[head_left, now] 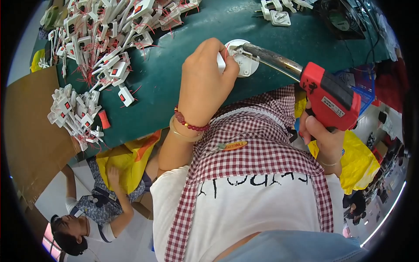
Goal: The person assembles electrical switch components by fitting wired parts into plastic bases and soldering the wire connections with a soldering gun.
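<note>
My left hand (205, 72), with a red bead bracelet on its wrist, is closed on a white plastic part (221, 63) by its fingertips. A thin red wire shows beside the fingers. Under the fingertips lies a round white disc (249, 66) with small metal pieces on it. My right hand (321, 135) grips the handle of a red and black soldering gun (329, 96). Its long metal barrel points left, and the tip is over the disc, close to my left fingertips. Whether the tip touches metal, I cannot tell.
Many white plastic parts with red wires (118, 70) are heaped at the left of the green table (161, 100). A smaller pile (74, 113) sits nearer the edge. White plug pieces (279, 17) and a black fan-like device (338, 19) are at the back. Another person (100, 205) sits at lower left.
</note>
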